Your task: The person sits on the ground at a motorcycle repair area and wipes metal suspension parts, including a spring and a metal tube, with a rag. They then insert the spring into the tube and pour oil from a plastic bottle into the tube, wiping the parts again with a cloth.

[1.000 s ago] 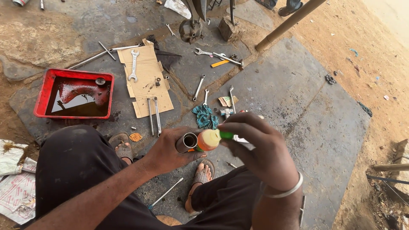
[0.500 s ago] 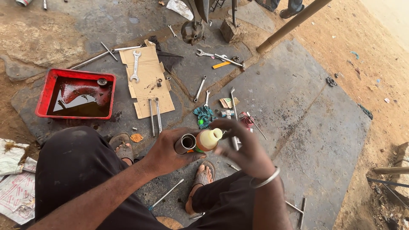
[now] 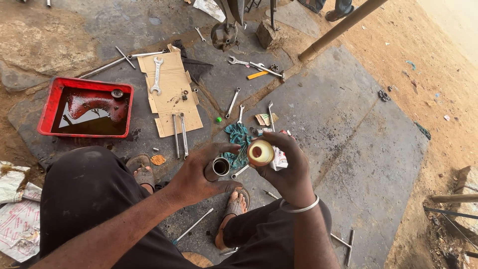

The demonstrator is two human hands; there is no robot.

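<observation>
My left hand (image 3: 196, 174) grips a short metal tube (image 3: 219, 167) with its open end facing up toward me. My right hand (image 3: 286, 169) holds a small cream and orange bottle (image 3: 260, 152), uncapped, its base turned toward the camera, just right of the tube. A small green cap (image 3: 218, 119) lies on the ground beyond the hands. A teal rag (image 3: 238, 137) lies on the ground just past the tube.
A red tray (image 3: 56, 99) of dark oil sits at the left. Flattened cardboard (image 3: 169, 94) carries a spanner (image 3: 157, 74); several more spanners and rods lie scattered on the grey slab. A pole (image 3: 343, 25) slants at top right. My sandalled feet (image 3: 234, 204) rest below.
The green cap has come off the bottle and now lies on the ground. My right hand took the bottle away from the tube and tipped its base toward me.
</observation>
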